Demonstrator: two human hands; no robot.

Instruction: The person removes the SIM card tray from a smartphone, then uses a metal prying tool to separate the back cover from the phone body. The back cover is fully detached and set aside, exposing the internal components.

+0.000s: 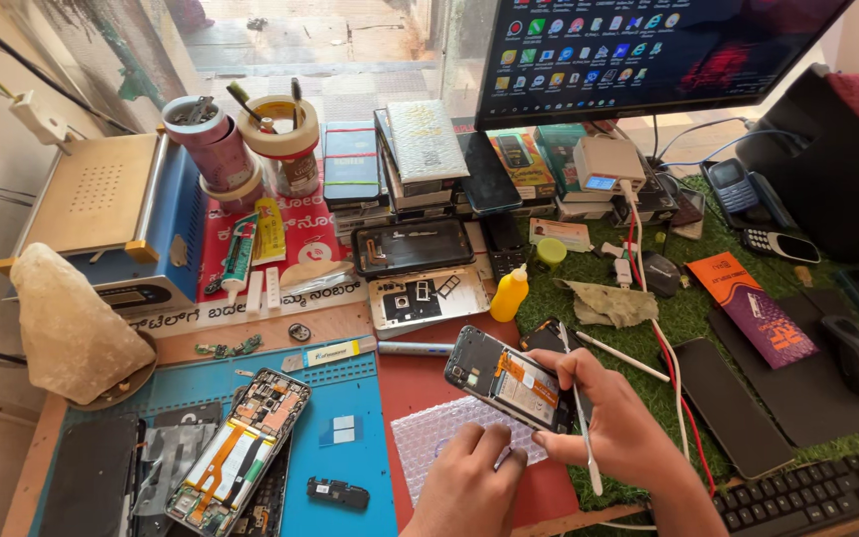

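Opened phone [507, 381], back cover already off and boards bare, held tilted above the bubble wrap [439, 430] on the tabletop [420, 383]. Right hand [613, 418] grips its edge plus a white spudger [586, 447]; left hand [464, 487] loosely curled, fingertips under the phone's lower edge. Internals still in place.

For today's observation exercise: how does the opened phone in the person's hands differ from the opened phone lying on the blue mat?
The held phone is lifted and tilted, gripped by the right hand with the left hand below it; the mat phone lies flat, untouched. The held phone looks shorter; the mat phone looks longer and shows an orange ribbon cable. Both have their backs off, exposing their insides.
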